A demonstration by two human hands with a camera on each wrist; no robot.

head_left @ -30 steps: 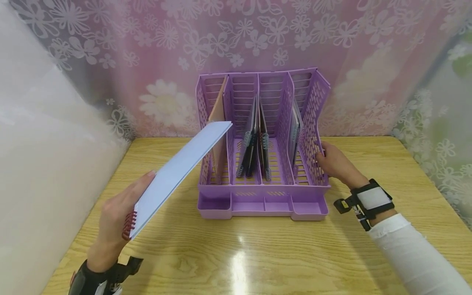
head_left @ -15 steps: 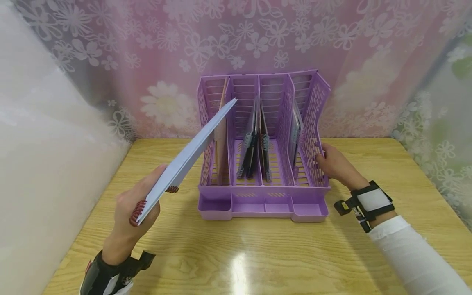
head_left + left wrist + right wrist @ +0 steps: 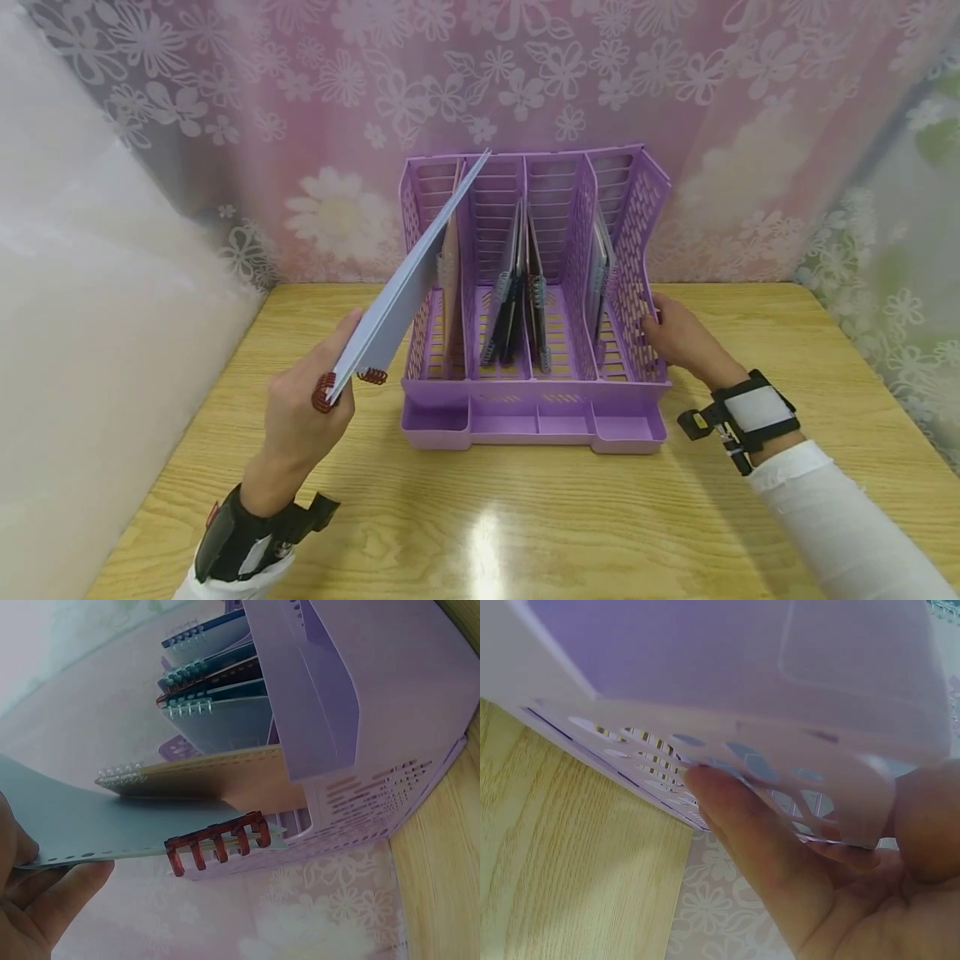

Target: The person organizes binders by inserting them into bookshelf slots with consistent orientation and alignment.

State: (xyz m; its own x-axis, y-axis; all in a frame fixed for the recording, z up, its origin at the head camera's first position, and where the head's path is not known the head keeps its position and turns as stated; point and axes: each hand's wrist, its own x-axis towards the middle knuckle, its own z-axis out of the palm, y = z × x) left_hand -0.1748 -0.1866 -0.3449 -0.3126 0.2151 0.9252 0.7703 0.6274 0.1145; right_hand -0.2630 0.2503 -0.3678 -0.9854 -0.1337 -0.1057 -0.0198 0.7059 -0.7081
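Observation:
My left hand (image 3: 307, 408) grips a light-blue spiral notebook (image 3: 405, 292) by its spine edge, between thumb and fingers. The notebook has dark red binding rings (image 3: 217, 840). It slants up and away, its far end over the leftmost compartment of a purple desk organizer (image 3: 536, 390). In that compartment a tan notebook (image 3: 451, 317) stands upright, and the left wrist view shows it right beside the blue one. My right hand (image 3: 686, 337) holds the organizer's perforated right side wall, with the thumb (image 3: 735, 802) against the outer face.
Several dark-covered spiral notebooks (image 3: 512, 292) lean in the two middle compartments. Others (image 3: 601, 267) stand in the rightmost one. Small trays (image 3: 566, 419) run along the organizer's front. It sits on a wooden table (image 3: 570, 517) against a flowered curtain (image 3: 337, 100).
My left hand has moved right and forward with the blue notebook, turning it more upright, its far end higher over the organizer. The tan notebook has straightened. My right hand stays put.

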